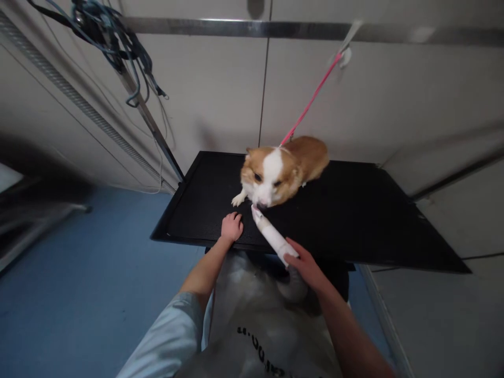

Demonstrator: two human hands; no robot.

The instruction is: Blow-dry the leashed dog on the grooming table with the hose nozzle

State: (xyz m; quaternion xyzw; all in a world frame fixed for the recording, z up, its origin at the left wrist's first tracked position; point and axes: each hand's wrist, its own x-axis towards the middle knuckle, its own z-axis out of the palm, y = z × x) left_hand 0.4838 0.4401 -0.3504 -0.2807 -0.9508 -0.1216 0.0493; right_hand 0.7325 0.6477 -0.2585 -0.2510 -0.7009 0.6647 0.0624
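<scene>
A tan and white dog (271, 170) crouches on a black grooming table (354, 210), its head lowered toward me. My right hand (303, 262) is wrapped round a white hose nozzle (273, 236). The tapered tip of the nozzle points up and left, right at the dog's snout; whether they touch I cannot tell. A grey hose (293, 287) bends away below that hand. Palm down near the table's front edge, my left hand (232, 227) lies with nothing in it, just in front of the dog's pale forepaw (238, 199).
A pink leash (313, 100) runs from the dog up to a mount by the metal wall rail (220, 27). On the left, bundled blue cords (114, 37) hang from a slanted post (151, 123), beside a long ribbed hose (79, 100). Blue floor (98, 262) surrounds the table.
</scene>
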